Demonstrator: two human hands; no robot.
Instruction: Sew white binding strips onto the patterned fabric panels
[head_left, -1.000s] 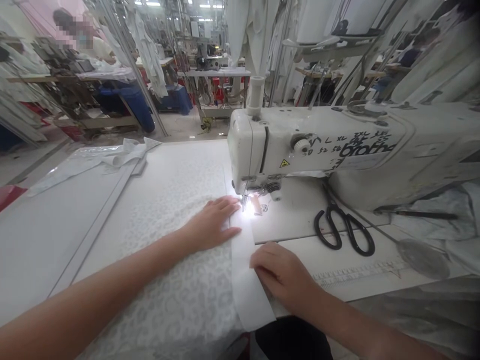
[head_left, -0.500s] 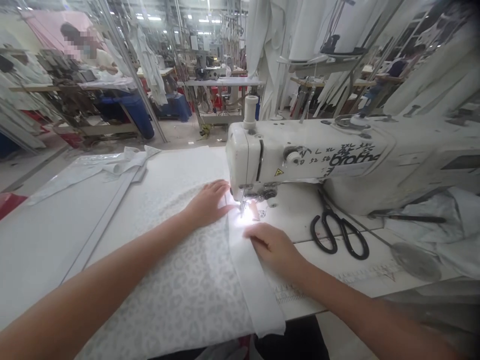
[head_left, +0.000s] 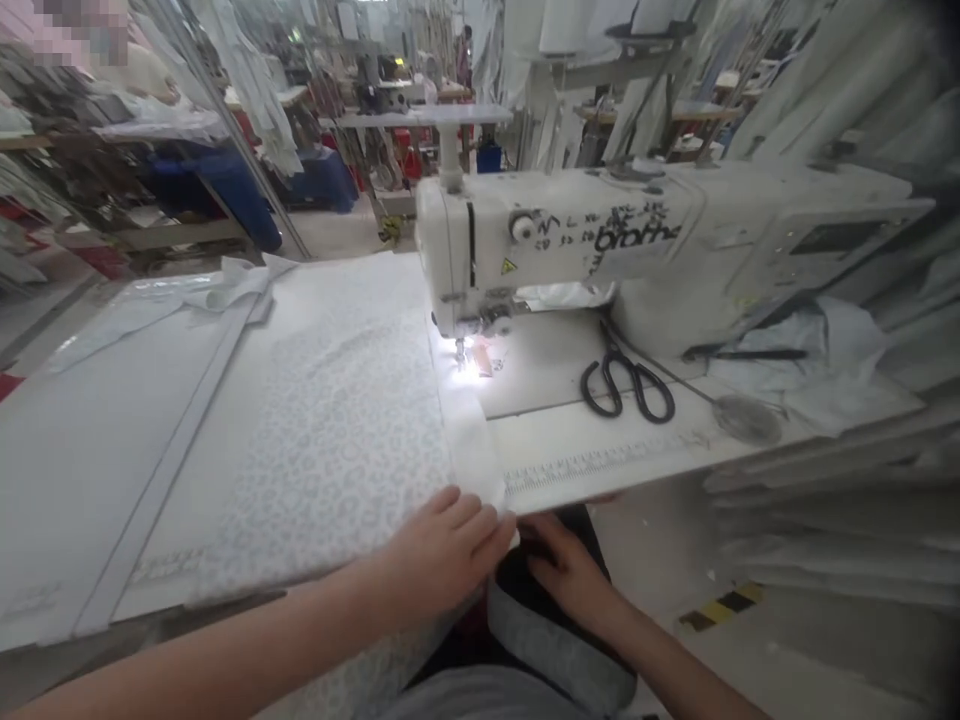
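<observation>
A white patterned fabric (head_left: 330,440) lies on the sewing table, with a plain white strip (head_left: 469,440) along its right edge running under the needle of a white sewing machine (head_left: 570,245). My left hand (head_left: 442,550) rests at the table's near edge, fingers curled over the end of the strip. My right hand (head_left: 562,565) is just below the table edge, fingers bent toward the strip's hanging end; what it grips is hidden.
Black scissors (head_left: 626,380) lie right of the needle plate. A printed ruler (head_left: 585,465) runs along the table's front edge. Folded white cloth (head_left: 225,290) sits far left. White fabric (head_left: 825,360) is piled at the right. Other workstations stand behind.
Both hands have pulled back from the needle area to the near edge of the table. The camera has tilted down and back, showing my lap.
</observation>
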